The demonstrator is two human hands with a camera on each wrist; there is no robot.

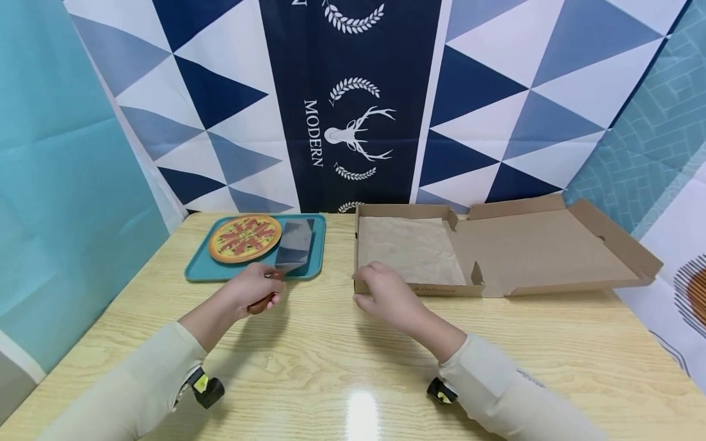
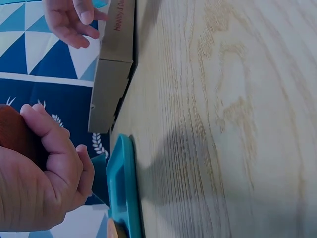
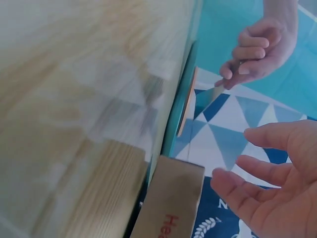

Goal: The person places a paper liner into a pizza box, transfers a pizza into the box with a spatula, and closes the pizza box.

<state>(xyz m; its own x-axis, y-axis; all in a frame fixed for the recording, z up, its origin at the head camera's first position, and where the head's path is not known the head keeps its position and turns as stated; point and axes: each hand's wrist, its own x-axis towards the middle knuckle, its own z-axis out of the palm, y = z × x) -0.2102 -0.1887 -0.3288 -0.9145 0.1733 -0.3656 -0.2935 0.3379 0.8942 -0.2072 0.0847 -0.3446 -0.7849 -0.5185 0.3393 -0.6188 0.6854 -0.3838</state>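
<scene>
My left hand grips the brown handle of a spatula with a broad metal blade. The blade hangs over the right part of a teal tray, right of a round pizza that lies on the tray. Near the front left corner of an open cardboard pizza box is my right hand. Its fingers are spread, loosely bent and hold nothing in the right wrist view. A sheet of brown paper lines the box.
The box lid lies folded open to the right. A patterned cloth hangs behind the wooden table, and a teal sheet hangs at the left. Both wrists carry small black cameras.
</scene>
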